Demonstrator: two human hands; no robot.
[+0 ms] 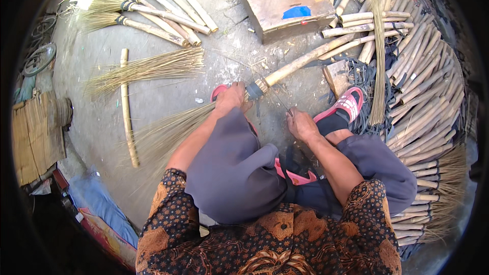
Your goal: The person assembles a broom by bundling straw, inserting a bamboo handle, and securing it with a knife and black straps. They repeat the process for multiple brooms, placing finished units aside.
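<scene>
BINDING THE NECK OF A GRASS BROOM, BOTH HANDS BUSY

Clock from the worker's seat, 12 = dead ahead. The broom lies just shy of 12: handle runs off twd 2, bristles fan back twd 8. L hand is closed round the grass right beside the dark collar. R hand, nearer 12:30, is closed on a thin dark strand that runs up twd the collar. Rubber, cord or wire? Can't tell from here.

Step in hand, I'd say: lashing grass to handle, w/ the wrap partly or mostly on. Next move prob. calls for a firm L grip so the grass doesn't twist, R hand keeping the strand taut, then another turn or a tie-off. Slack there cd loosen the neck.

Round abt: loose grass bundle at 10–11, lying across a bare stick; bound brooms at 11, same sort of collar; wooden block at 12; heap of dark strips at 1, w/ a long grass bundle by it; pile of bare handles at 2; more brooms stacked at 3.
</scene>
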